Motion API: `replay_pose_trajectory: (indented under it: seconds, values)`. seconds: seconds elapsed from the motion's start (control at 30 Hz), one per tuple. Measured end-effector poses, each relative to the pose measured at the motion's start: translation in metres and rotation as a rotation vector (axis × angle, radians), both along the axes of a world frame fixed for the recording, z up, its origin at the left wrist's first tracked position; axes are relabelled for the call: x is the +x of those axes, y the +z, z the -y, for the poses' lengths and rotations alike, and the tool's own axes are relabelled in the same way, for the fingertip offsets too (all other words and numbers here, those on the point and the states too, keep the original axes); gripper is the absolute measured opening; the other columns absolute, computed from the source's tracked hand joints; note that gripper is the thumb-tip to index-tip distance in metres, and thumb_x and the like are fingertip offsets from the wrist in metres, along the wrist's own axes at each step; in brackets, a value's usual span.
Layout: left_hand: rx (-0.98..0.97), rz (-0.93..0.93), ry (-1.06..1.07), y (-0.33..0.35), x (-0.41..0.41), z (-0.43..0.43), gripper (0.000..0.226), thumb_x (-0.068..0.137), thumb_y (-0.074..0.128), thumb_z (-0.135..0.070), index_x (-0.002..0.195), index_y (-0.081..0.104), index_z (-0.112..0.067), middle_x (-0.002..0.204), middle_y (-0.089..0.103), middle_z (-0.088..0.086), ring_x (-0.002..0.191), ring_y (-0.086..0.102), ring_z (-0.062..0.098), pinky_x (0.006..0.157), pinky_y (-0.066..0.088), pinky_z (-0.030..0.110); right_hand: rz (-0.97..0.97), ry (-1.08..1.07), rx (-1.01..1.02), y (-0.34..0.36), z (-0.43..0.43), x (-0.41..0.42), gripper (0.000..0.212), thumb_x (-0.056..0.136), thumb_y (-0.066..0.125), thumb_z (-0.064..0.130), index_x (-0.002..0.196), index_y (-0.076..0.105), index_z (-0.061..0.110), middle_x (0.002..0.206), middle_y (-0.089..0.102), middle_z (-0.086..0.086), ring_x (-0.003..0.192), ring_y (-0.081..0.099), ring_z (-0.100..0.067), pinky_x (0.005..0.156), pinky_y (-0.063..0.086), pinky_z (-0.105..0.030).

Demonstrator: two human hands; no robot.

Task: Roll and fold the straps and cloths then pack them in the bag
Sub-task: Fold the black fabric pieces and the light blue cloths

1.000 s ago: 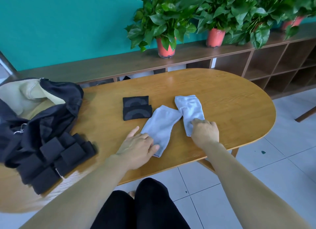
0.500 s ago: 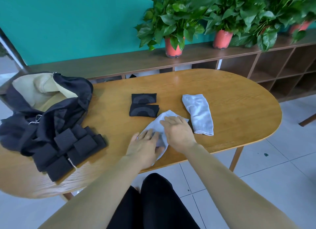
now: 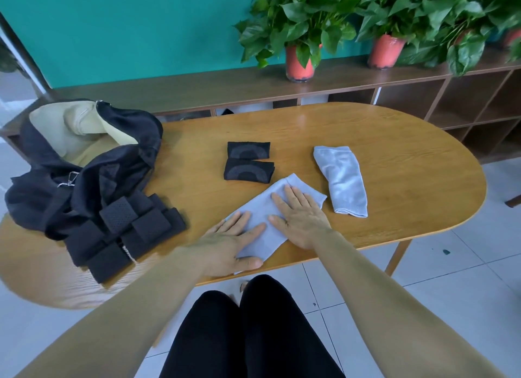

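A light blue cloth (image 3: 262, 211) lies slanted near the front edge of the wooden table (image 3: 408, 163). My left hand (image 3: 228, 243) lies flat on its near end, fingers straight. My right hand (image 3: 300, 218) presses flat on its middle. A second light blue cloth (image 3: 342, 180) lies apart to the right. Two folded black cloths (image 3: 248, 160) sit just beyond the hands. At the left stands the open black bag (image 3: 93, 163) with a beige lining, and black straps (image 3: 121, 231) lie in front of it.
A low wooden shelf (image 3: 423, 95) runs behind the table under a teal wall, with potted plants (image 3: 300, 33) on top. The table's rounded right end drops to a tiled floor. My knees in black trousers (image 3: 248, 329) are under the front edge.
My right hand left the right-hand cloth and moved left onto the nearer cloth. My left hand slid along that cloth and now both lie flat on it.
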State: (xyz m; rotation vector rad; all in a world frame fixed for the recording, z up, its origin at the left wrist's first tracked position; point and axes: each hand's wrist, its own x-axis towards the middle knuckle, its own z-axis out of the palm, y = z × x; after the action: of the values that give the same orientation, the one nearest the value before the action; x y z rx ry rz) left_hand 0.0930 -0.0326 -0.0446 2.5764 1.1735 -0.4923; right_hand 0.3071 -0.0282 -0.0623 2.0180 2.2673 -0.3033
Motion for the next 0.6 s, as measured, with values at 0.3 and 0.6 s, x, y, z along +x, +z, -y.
replay_pose_trajectory:
  seconds: [0.3,0.6]
  values:
    - [-0.066,0.079,0.131,0.021,0.004,0.016,0.058,0.098,0.028,-0.057,0.15,0.016,-0.037,0.159,0.002,-0.01,0.147,-0.004,0.013,0.114,0.01,0.039,0.004,0.077,-0.016,0.006,0.011,-0.007,0.062,0.098,0.011,0.056,0.15,-0.012,0.031,0.157,-0.021,-0.002,0.144,-0.019,-0.016,0.118,-0.008,-0.036]
    - [0.25,0.147,0.085,0.023,-0.007,0.001,0.051,0.1,0.033,-0.013,0.149,0.023,-0.016,0.159,0.016,-0.003,0.144,0.018,0.014,0.11,0.022,0.03,-0.121,0.253,-0.028,0.013,0.012,-0.052,0.059,0.097,0.027,0.028,0.153,0.008,0.028,0.159,-0.011,0.002,0.144,-0.015,-0.009,0.118,-0.01,-0.038]
